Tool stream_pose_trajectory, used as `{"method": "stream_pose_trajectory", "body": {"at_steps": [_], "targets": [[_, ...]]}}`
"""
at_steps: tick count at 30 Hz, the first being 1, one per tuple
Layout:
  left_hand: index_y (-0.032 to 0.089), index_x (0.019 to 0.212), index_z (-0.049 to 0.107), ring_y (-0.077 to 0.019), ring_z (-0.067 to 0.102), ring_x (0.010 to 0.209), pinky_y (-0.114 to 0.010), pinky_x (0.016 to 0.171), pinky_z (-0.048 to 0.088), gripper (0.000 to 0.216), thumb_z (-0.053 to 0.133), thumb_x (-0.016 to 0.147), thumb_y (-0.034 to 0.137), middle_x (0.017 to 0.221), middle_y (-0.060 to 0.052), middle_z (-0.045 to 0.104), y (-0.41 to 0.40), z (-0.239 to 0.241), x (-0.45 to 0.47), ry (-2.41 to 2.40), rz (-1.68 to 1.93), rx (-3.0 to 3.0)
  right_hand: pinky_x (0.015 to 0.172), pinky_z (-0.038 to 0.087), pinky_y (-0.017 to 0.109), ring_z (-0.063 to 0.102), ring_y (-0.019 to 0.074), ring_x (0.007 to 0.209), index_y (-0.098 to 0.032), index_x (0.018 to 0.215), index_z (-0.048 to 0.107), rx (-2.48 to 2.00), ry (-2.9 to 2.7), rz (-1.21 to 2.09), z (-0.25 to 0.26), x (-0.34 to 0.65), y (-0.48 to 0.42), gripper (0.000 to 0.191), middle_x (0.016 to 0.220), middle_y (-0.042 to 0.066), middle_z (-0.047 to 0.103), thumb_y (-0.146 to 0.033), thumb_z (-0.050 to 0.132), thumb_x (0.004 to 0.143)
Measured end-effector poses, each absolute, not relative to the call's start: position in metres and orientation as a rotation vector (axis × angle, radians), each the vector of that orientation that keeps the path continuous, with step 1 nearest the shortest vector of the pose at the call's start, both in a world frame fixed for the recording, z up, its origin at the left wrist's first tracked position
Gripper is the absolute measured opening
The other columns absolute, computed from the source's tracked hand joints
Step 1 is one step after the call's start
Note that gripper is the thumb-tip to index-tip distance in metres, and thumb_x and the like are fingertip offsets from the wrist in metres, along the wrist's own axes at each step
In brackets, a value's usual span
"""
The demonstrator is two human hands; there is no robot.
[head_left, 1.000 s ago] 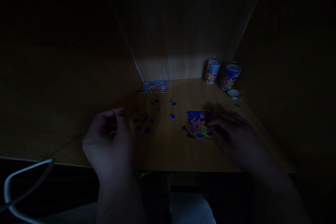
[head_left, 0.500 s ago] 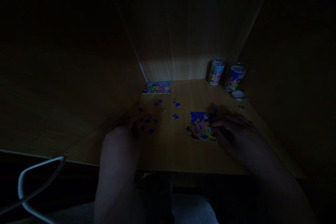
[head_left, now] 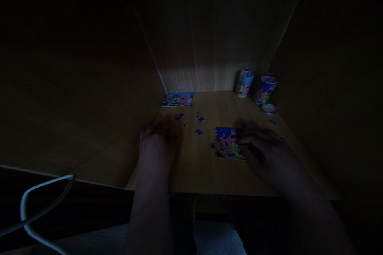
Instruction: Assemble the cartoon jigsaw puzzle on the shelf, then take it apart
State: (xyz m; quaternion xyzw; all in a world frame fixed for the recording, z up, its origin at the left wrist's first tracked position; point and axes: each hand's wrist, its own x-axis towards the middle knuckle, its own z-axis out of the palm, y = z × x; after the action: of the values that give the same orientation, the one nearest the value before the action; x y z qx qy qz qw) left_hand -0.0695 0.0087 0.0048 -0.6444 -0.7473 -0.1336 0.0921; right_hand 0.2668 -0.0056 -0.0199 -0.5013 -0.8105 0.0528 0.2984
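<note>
A partly joined jigsaw puzzle (head_left: 229, 141) with pink and yellow cartoon figures on blue lies flat on the wooden surface. My right hand (head_left: 265, 145) bends over its right side, fingertips gripping it there and covering that edge. On the left, my left hand (head_left: 156, 142) is lowered palm down over a cluster of loose pieces, hiding most of them; its fingertips are out of sight in the dark. Between the hands and farther back lie several loose puzzle pieces (head_left: 199, 132). Another loose piece (head_left: 271, 123) is beyond my right hand.
A finished-looking cartoon picture strip (head_left: 178, 99) lies by the back wall. Two clear cans with cartoon prints, one light blue (head_left: 244, 83) and one dark blue (head_left: 265, 89), stand back right beside a round lid (head_left: 269, 108). A white cable (head_left: 25, 199) loops at lower left.
My left hand has moved right, from the edge of the loose pieces to over them, covering the cluster. My right hand stays at the puzzle's right side. The view has shifted slightly.
</note>
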Motion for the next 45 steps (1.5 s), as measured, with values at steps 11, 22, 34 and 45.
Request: {"method": "stream_pose_trajectory", "body": {"at_steps": [11, 22, 34, 45], "targets": [[0.005, 0.132, 0.074, -0.043, 0.067, 0.129, -0.057, 0.114, 0.053, 0.046, 0.054, 0.105, 0.036, 0.134, -0.027, 0.076, 0.013, 0.0, -0.073, -2.286, -0.376, -1.869, 0.1, 0.057, 0.049, 0.073, 0.0293, 0.11, -0.03, 0.114, 0.075, -1.321, -2.159, 0.166, -0.02, 0.267, -0.005, 0.014, 0.12, 0.004, 0.081, -0.024, 0.067, 0.105], [0.012, 0.118, 0.081, -0.0408, 0.068, 0.127, -0.055, 0.114, 0.053, 0.039, 0.05, 0.106, 0.032, 0.129, -0.023, 0.078, 0.013, 0.003, -0.074, -2.307, -0.402, -1.911, 0.102, 0.057, 0.051, 0.073, 0.0298, 0.111, -0.029, 0.113, 0.075, -1.316, -2.161, 0.174, -0.021, 0.267, -0.005, 0.014, 0.121, 0.004, 0.081, -0.023, 0.067, 0.104], [0.012, 0.113, 0.081, -0.0413, 0.069, 0.127, -0.054, 0.116, 0.052, 0.029, 0.058, 0.103, 0.028, 0.13, -0.022, 0.078, 0.012, 0.011, -0.071, -2.367, -0.523, -1.976, 0.1, 0.058, 0.052, 0.074, 0.0302, 0.11, -0.029, 0.113, 0.075, -1.322, -2.154, 0.173, -0.02, 0.267, -0.005, 0.013, 0.121, 0.006, 0.082, -0.025, 0.065, 0.106], [0.025, 0.097, 0.08, -0.0239, 0.081, 0.093, -0.034, 0.083, 0.062, 0.013, 0.075, 0.097, 0.037, 0.1, -0.002, 0.086, -0.006, 0.024, -0.043, -2.444, -1.393, -2.32, 0.105, 0.057, 0.053, 0.074, 0.031, 0.114, -0.029, 0.114, 0.075, -1.321, -2.173, 0.17, -0.021, 0.269, -0.004, 0.014, 0.123, 0.006, 0.082, -0.024, 0.067, 0.104]]}}
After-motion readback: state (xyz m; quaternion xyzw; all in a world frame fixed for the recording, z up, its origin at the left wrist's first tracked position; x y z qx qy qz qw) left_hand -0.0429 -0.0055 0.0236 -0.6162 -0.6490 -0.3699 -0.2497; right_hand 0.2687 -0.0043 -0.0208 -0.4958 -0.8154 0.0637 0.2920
